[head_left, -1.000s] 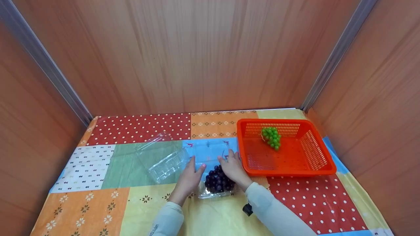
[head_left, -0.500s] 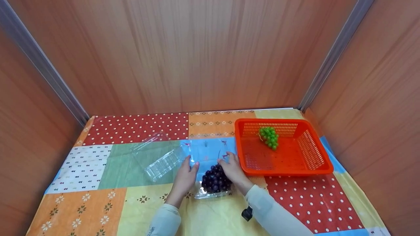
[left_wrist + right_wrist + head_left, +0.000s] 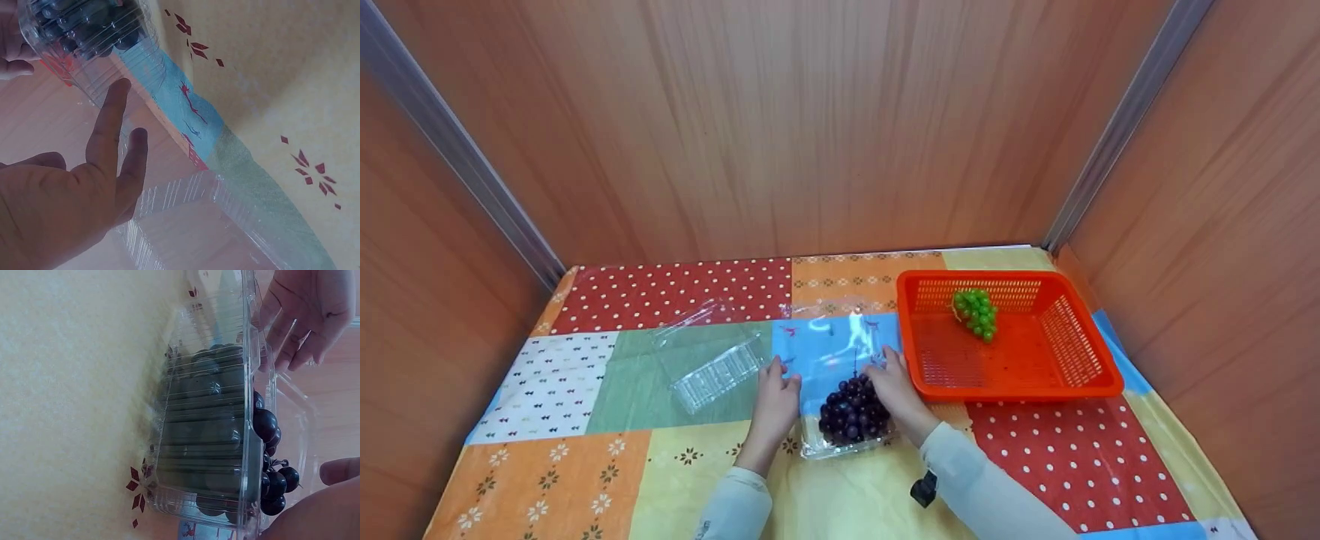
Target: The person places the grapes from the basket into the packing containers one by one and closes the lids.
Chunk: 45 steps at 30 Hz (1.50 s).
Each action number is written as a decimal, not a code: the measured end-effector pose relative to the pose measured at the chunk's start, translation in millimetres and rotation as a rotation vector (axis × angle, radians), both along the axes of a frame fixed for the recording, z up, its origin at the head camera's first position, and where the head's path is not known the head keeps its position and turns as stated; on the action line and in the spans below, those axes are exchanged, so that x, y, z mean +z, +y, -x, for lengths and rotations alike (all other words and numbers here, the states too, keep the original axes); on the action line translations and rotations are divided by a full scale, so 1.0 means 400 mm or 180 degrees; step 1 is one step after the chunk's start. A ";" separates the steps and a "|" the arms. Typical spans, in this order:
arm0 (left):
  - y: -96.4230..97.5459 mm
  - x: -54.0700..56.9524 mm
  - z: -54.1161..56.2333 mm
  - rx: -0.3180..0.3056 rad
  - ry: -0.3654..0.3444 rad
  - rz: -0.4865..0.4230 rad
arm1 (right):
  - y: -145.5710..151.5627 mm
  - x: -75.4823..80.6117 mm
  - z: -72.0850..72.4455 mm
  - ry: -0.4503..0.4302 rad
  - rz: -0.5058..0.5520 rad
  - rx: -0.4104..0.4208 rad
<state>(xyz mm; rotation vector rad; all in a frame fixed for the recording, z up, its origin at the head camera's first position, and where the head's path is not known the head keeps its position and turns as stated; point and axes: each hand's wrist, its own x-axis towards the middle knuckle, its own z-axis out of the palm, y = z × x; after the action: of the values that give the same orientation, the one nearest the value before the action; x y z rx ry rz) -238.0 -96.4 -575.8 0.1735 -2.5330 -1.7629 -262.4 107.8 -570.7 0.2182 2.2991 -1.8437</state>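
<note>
A bunch of dark purple grapes [image 3: 853, 411] sits in a clear plastic clamshell box [image 3: 188, 410], some grapes rising above its rim. The box's clear lid [image 3: 832, 337] lies folded back on the far side. My left hand [image 3: 775, 397] is just left of the box, fingers mostly extended and apart, with nothing in its grasp. My right hand [image 3: 898, 386] is over the box's right side beside the grapes, thumb spread in the right wrist view; some of its fingers are hidden there. A second clear clamshell box [image 3: 716, 375] lies open left of my left hand.
A red plastic basket [image 3: 1012, 394] stands to the right, close to my right hand, with a bunch of green grapes [image 3: 976, 313] inside. A patchwork cloth [image 3: 562, 480] covers the table. Wood-grain panels [image 3: 810, 127] enclose the back and both sides.
The lid of the grape-filled box has swung back, away from me. My left hand has shifted left, and the second box has slid slightly left. My right hand has stayed near the grapes.
</note>
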 end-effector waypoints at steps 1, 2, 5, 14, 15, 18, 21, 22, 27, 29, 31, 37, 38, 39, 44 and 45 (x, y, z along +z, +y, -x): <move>0.000 0.001 0.000 0.0001 -0.0002 -0.0037 | 0.001 0.001 0.000 -0.0011 0.0046 -0.0004; 0.000 0.001 -0.001 -0.0001 -0.0013 -0.0079 | 0.001 0.002 -0.001 -0.0019 0.0081 -0.0002; -0.001 -0.001 -0.003 -0.0006 -0.0022 -0.0177 | 0.000 0.002 -0.001 -0.0072 0.0132 -0.0007; -0.005 -0.011 -0.002 0.0143 -0.0001 -0.0340 | -0.001 0.003 -0.004 0.0013 -0.0062 0.0005; -0.006 -0.011 -0.003 0.0174 -0.0035 -0.0419 | -0.001 0.005 -0.006 0.0038 -0.0094 0.0025; -0.009 -0.011 -0.009 0.0203 -0.0112 -0.0665 | 0.002 0.011 -0.016 0.0091 -0.0155 0.0062; -0.011 0.005 -0.022 0.0167 -0.0170 -0.0849 | 0.004 0.014 -0.020 0.0087 -0.0126 0.0010; -0.012 0.005 -0.024 0.0156 -0.0179 -0.0885 | 0.004 0.014 -0.020 0.0088 -0.0080 -0.0022; -0.017 -0.011 -0.018 0.0204 -0.0114 -0.0938 | 0.008 0.006 -0.020 0.0138 0.0298 -0.0248; -0.020 -0.014 -0.017 0.0227 -0.0047 -0.0935 | 0.008 0.004 -0.021 0.0182 0.0455 -0.0287; -0.023 -0.016 -0.018 0.0229 0.0004 -0.0920 | 0.007 0.002 -0.023 0.0185 0.0599 -0.0283; -0.031 -0.017 -0.024 0.0130 -0.0010 -0.0896 | 0.009 -0.008 -0.027 0.0124 0.0756 -0.0185; -0.033 -0.017 -0.025 0.0111 -0.0018 -0.0913 | 0.010 -0.008 -0.028 0.0099 0.0767 -0.0149; -0.034 -0.016 -0.026 0.0087 -0.0025 -0.0938 | 0.011 -0.008 -0.027 0.0081 0.0773 -0.0116; -0.044 -0.017 -0.027 -0.0029 -0.0004 -0.1062 | 0.014 -0.003 -0.024 0.0006 0.0763 -0.0023; -0.045 -0.017 -0.027 -0.0051 0.0011 -0.1079 | 0.014 -0.003 -0.023 0.0012 0.0771 -0.0039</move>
<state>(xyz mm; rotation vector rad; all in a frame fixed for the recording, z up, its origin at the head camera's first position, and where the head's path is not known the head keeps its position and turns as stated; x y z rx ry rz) -227.2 -114.5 -582.6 0.1621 -2.2183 -2.1837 -253.2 113.4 -571.9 0.1936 2.0550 -2.1065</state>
